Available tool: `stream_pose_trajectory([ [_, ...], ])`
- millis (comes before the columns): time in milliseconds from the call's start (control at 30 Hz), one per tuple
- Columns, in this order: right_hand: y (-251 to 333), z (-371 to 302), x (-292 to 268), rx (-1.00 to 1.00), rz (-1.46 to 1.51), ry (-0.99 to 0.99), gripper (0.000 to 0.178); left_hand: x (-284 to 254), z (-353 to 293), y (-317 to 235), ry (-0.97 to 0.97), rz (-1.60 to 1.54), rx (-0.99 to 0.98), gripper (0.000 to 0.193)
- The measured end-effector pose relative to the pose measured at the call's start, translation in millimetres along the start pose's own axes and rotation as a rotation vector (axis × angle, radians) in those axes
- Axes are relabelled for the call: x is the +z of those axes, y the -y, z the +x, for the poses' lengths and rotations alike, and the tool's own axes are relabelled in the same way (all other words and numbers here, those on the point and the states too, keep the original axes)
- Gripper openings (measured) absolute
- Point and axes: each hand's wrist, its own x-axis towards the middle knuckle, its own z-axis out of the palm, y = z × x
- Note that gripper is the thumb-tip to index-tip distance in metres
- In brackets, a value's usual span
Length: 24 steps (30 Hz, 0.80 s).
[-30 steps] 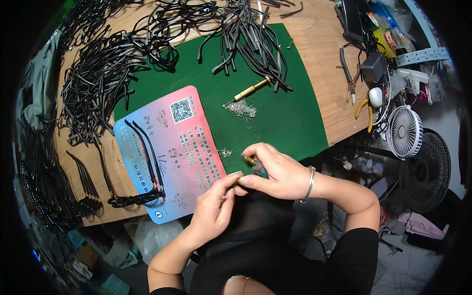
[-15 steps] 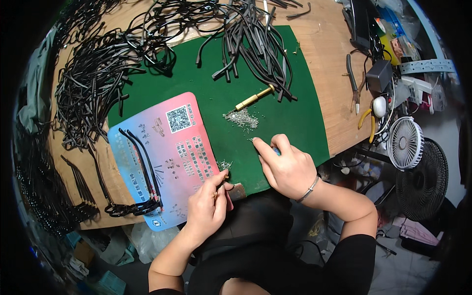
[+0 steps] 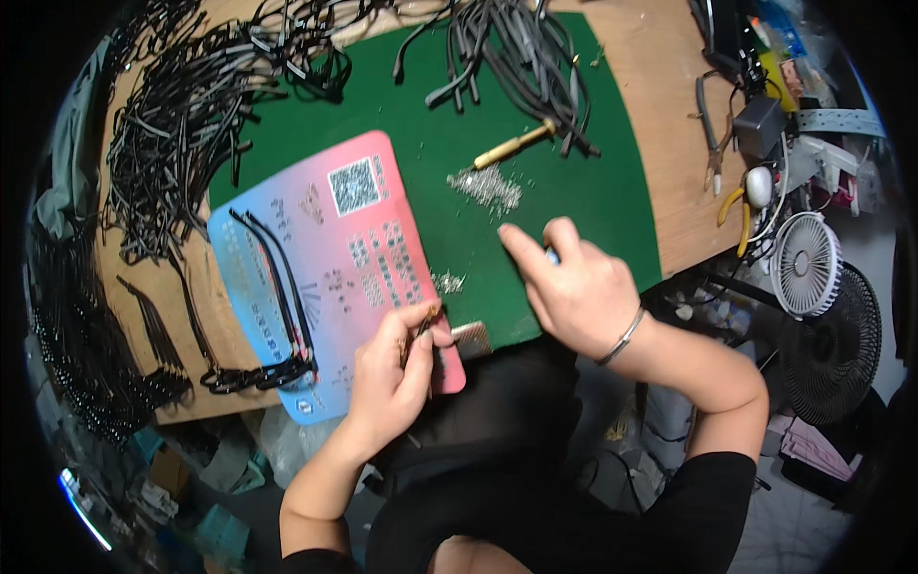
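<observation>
My left hand (image 3: 390, 368) is at the lower right edge of a pink and blue printed mat (image 3: 335, 277). Its thumb and fingers pinch a small dark piece with a brownish tip, too small to make out. My right hand (image 3: 583, 287) hovers over the green mat (image 3: 564, 215), index finger stretched forward and the other fingers curled round something of which only a bit of blue shows. Just beyond that fingertip lies a pile of tiny metal screws (image 3: 490, 188), with a brass-coloured screwdriver-like tool (image 3: 513, 145) behind it. A smaller heap of screws (image 3: 447, 283) sits near my left hand.
Black eyeglass frames (image 3: 287, 371) rest across the printed mat's left part. Many dark temple arms (image 3: 172, 172) pile up at left, and more (image 3: 516, 62) at the far side. Pliers (image 3: 710, 134), a white fan (image 3: 806, 263) and a black fan (image 3: 832, 344) stand at right.
The whole view has shifted, so the table sits higher in the picture. My right index finger has straightened and points nearer the large screw pile. My left hand keeps its pinch.
</observation>
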Motion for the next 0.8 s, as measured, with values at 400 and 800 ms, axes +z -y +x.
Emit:
stream_pose_trajectory([
  [400, 37.1, -4.5, -15.4, -0.073, 0.677, 0.290, 0.026, 9.5, 0.2, 9.4, -0.157, 0.205, 0.219, 0.022],
  [800, 42.8, 0.7, -12.0, -0.084, 0.636, 0.324, 0.023, 20.0, -2.2, 8.0, -0.248, 0.374, 0.259, 0.027],
])
